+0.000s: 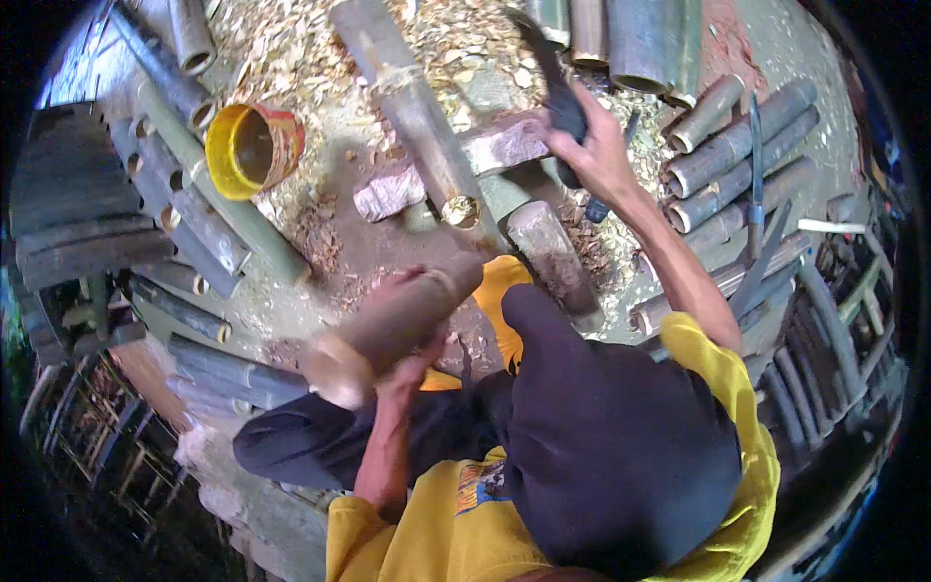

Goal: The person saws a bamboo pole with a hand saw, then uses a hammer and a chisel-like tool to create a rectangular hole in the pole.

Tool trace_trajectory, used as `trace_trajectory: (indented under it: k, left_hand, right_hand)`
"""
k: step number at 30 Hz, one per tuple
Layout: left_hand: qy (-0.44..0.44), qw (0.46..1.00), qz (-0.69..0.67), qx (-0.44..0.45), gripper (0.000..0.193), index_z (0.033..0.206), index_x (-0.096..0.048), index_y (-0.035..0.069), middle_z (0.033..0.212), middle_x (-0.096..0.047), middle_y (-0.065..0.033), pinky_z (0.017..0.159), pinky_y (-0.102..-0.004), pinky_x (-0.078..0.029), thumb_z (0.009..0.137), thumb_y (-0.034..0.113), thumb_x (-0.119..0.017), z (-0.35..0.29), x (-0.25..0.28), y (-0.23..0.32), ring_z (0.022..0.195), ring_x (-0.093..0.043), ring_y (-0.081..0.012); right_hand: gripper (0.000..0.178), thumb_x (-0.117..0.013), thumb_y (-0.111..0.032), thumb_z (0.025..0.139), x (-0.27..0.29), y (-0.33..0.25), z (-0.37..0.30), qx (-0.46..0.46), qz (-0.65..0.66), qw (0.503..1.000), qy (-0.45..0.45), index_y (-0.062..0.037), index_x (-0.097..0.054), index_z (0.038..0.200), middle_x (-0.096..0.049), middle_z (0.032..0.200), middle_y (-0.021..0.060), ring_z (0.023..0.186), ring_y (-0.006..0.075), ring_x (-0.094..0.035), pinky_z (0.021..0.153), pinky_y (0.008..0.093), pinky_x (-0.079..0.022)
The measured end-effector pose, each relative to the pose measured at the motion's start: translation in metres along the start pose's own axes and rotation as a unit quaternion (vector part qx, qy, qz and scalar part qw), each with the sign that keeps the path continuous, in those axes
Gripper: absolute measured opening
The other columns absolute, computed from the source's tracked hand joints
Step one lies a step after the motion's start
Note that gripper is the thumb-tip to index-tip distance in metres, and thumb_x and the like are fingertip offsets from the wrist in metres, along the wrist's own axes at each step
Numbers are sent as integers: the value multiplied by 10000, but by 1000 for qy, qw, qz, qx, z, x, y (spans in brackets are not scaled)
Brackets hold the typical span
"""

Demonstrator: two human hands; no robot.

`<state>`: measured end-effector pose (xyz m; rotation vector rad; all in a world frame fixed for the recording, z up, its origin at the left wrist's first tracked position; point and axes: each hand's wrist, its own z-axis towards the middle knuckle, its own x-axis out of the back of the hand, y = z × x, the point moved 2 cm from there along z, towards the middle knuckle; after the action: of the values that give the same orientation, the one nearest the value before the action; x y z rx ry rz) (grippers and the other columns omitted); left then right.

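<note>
My left hand (412, 364) is wrapped around a short, thick bamboo section (398, 315) and holds it tilted above my left leg. The section's near end is smeared by motion. Farther off to the right, my right hand (599, 145) grips a machete (543, 58), its dark blade pointing up and away from me. Between the hands, a longer bamboo pole (422, 112) rests across a rough wooden block (509, 144), with its cut end toward me. A short log (553, 257) lies right of that end.
Wood chips (446, 39) cover the far ground. A yellow and red bucket (254, 150) stands at left beside several bamboo lengths (208, 209). More bamboo pieces (737, 136) lie at right, with a long thin blade (755, 175) over them. A slatted wooden bench (87, 194) is far left.
</note>
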<state>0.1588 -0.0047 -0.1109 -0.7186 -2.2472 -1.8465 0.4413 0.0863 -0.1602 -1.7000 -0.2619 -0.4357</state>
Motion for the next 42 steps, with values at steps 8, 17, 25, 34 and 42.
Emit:
trace_trajectory:
  k: [8, 17, 25, 34, 42]
  left_hand:
    - [128, 977, 105, 132, 785, 1350, -312, 11, 1242, -470, -153, 956, -370, -374, 704, 153, -735, -16, 14, -22, 1152, -449, -251]
    - [-69, 515, -801, 297, 541, 1318, -339, 51, 1340, -394, -101, 1055, -422, -306, 882, 297, -545, 39, -138, -2, 1249, -376, -217]
    - [63, 497, -785, 363, 385, 1199, -430, 5, 1231, -472, -118, 1047, -382, -357, 924, 270, -481, 45, -145, -1, 1169, -458, -225]
    - [-140, 713, -424, 540, 312, 1075, -533, -21, 1068, -557, -128, 864, -326, -483, 933, 232, -420, 39, -89, -32, 959, -558, -220]
    - [4, 522, -768, 371, 238, 1053, -536, 30, 1135, -552, -81, 996, -383, -406, 908, 218, -519, 51, -140, -5, 1110, -487, -194]
  right_hand:
    - [546, -510, -110, 771, 9, -30, -78, -126, -34, 959, -253, -17, -373, 1292, -580, 1074, 230, 891, 291, -623, 709, 357, -494]
    - [606, -530, -173, 787, -4, -27, -26, 274, -448, 703, -481, -280, -354, 1357, -611, 930, 99, 746, 251, -609, 616, 359, -512]
    - [513, -527, -152, 772, -25, -25, 9, 322, -419, 626, -574, -196, -441, 1276, -605, 788, 92, 664, 270, -625, 520, 386, -487]
    - [588, -547, -98, 773, -58, 18, -116, -13, -143, 898, -415, -106, -331, 1321, -599, 687, 170, 547, 330, -582, 522, 436, -457]
    - [540, -614, -142, 739, -17, -25, -13, 275, -445, 689, -503, -182, -452, 1253, -634, 800, 100, 677, 272, -640, 547, 367, -504]
